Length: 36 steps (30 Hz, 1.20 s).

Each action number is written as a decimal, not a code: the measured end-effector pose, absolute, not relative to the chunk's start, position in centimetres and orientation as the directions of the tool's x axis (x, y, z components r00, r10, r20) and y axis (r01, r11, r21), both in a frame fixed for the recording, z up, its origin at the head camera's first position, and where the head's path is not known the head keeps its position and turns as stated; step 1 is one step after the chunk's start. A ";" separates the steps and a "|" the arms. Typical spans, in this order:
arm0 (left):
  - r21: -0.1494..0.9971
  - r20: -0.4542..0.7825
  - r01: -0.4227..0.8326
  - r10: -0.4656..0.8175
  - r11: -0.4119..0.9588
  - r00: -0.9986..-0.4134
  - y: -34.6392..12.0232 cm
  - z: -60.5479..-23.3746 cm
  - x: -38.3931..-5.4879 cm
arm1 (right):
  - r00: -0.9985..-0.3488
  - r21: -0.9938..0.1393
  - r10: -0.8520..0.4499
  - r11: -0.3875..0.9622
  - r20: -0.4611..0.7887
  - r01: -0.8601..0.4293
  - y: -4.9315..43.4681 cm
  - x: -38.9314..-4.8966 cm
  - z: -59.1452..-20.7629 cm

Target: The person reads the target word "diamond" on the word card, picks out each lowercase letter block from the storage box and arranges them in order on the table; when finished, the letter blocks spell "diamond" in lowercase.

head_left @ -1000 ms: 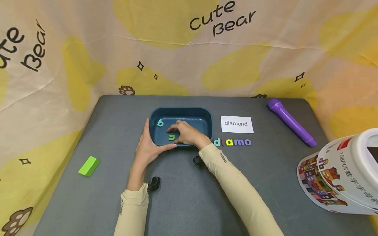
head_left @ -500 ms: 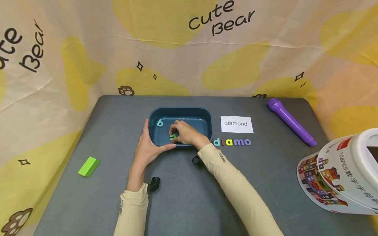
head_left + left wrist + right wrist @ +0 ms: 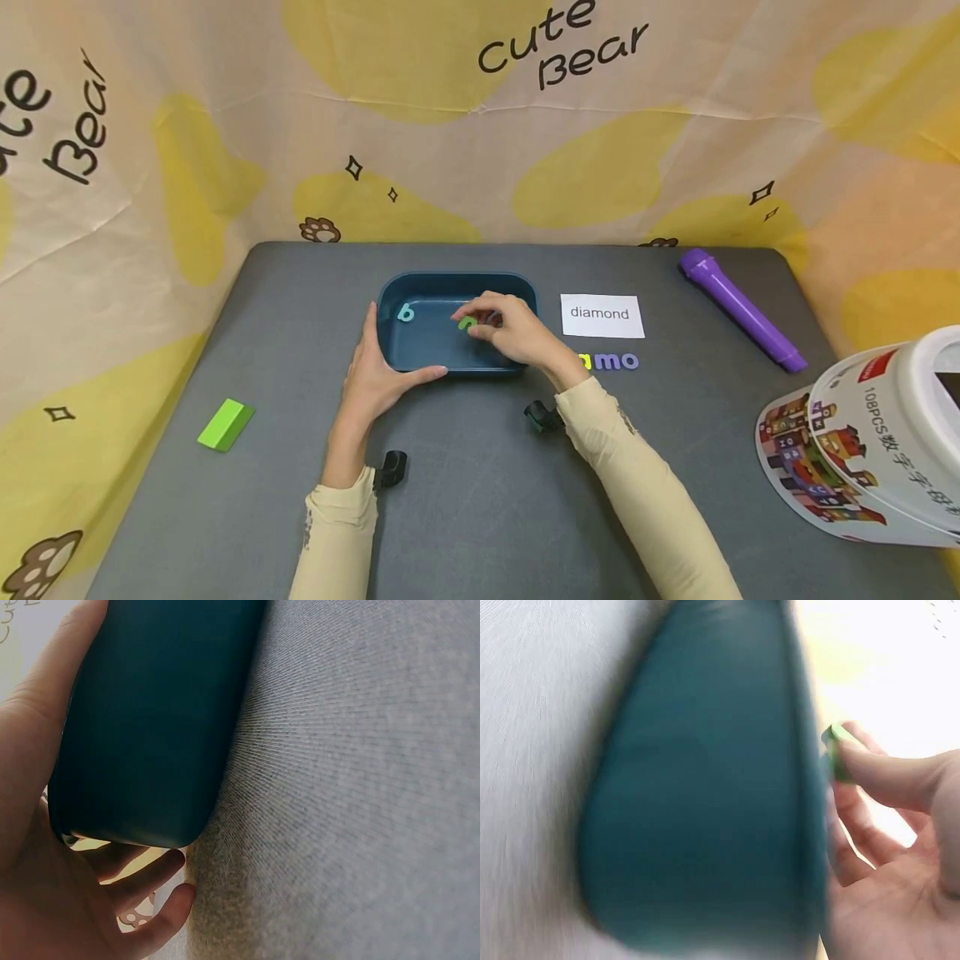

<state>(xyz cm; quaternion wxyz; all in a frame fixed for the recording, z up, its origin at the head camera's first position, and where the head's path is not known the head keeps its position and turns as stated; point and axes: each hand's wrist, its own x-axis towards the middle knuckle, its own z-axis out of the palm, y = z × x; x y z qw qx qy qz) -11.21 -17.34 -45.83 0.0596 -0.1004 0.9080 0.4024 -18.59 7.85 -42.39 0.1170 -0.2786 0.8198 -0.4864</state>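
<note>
In the head view my right hand is raised over the blue box, pinching a green letter n between thumb and fingers. The right wrist view shows the green letter at the fingertips, above the box's rim. My left hand rests against the box's near left corner, thumb straight along the front rim and fingers along the left side. A light-blue letter b lies inside the box. Right of it on the table, the letters m and o show; a yellow letter is partly hidden by my right wrist.
A white card reading "diamond" lies above the row of letters. A purple microphone is at the back right, a large white tub at the right edge. A green block lies on the left.
My right hand has taken hold of the green letter and lifted it up and to the right. Its wrist now covers the row's first letters. The left hand stays at the box.
</note>
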 end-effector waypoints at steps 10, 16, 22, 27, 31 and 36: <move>0.713 -0.193 -0.236 -0.140 0.660 -0.971 -17.1 -45.9 -11.1 | -0.952 -0.840 -0.252 0.466 0.173 -0.276 18.5 -17.2 -41.4; 0.718 -0.191 -0.235 -0.139 0.656 -0.972 -17.1 -45.9 -11.1 | -0.988 -0.794 -0.082 0.588 0.133 -0.156 25.0 -16.4 -42.7; 0.720 -0.192 -0.235 -0.138 0.653 -0.972 -17.2 -45.8 -11.0 | -0.999 -0.723 -0.022 0.689 0.047 -0.049 28.0 -15.1 -44.3; 0.721 -0.192 -0.233 -0.135 0.652 -0.972 -17.2 -45.9 -11.1 | -1.000 -0.686 -0.030 0.728 -0.009 -0.016 29.2 -14.3 -45.0; 0.722 -0.192 -0.231 -0.133 0.652 -0.972 -17.3 -46.0 -11.0 | -0.997 -0.696 -0.048 0.718 -0.055 0.004 29.8 -13.9 -45.3; 0.724 -0.186 -0.226 -0.132 0.652 -0.974 -17.3 -45.9 -11.0 | -0.992 -0.699 -0.063 0.715 -0.105 0.029 30.1 -13.5 -45.5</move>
